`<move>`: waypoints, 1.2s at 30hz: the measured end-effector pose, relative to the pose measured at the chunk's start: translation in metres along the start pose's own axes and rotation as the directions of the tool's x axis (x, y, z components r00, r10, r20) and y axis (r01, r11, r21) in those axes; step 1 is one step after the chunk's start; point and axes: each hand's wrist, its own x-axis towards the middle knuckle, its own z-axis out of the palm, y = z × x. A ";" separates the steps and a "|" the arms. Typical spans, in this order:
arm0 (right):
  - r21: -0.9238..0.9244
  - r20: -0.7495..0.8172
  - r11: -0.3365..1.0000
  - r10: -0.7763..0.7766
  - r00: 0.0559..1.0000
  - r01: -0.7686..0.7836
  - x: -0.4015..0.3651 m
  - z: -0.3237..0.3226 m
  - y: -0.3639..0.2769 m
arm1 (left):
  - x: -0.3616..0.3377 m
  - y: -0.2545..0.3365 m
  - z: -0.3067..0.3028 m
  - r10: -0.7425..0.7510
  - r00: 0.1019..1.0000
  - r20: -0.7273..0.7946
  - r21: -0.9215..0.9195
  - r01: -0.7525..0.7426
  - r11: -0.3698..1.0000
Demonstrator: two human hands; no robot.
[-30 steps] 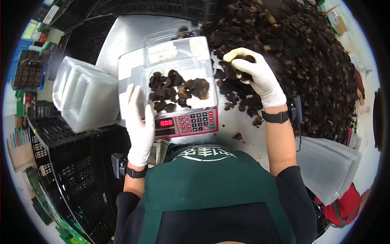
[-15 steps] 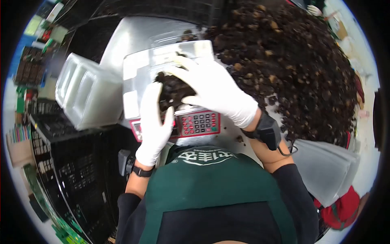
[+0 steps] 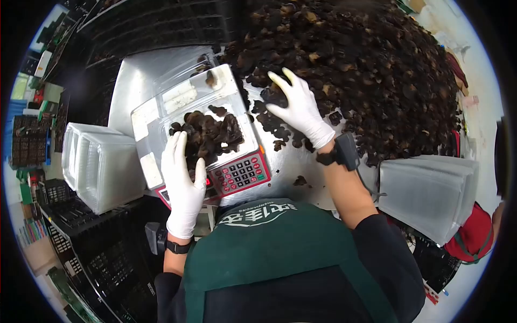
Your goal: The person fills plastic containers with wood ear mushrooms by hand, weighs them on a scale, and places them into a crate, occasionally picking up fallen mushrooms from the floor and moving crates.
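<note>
A scale with a red-edged keypad sits on the metal table, tilted a little. On its plate lies a clear plastic tray holding dark brown mushroom pieces. My left hand, in a white glove, rests at the tray's near left edge beside the pieces, its fingers and thumb apart, with nothing gripped. My right hand, also gloved in white, hovers at the near edge of the large heap of dark pieces, fingers spread and holding nothing.
Stacked clear containers stand left of the scale, and another stack lies at the right. Black crates are at the lower left, more beyond the table. Loose pieces lie on the metal table. A red and green item is at the far right.
My right hand has left the tray and moved right to the heap's edge, its fingers spread. My left hand remains by the tray. The view has shifted, and the pieces in the tray are uncovered.
</note>
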 end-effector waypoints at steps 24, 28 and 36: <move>0.312 -0.106 0.917 0.294 0.950 -0.249 0.011 -0.026 0.035 | -0.027 -0.035 -0.060 -0.220 0.886 -0.409 0.036 0.256 0.966; 0.317 -0.069 0.898 0.343 0.937 -0.306 0.012 -0.033 0.033 | -0.031 -0.036 -0.063 -0.226 0.881 -0.415 0.021 0.258 0.966; 0.465 0.013 0.810 0.398 0.917 -0.358 0.013 -0.034 0.021 | -0.034 -0.036 -0.062 -0.240 0.888 -0.392 -0.003 0.260 0.966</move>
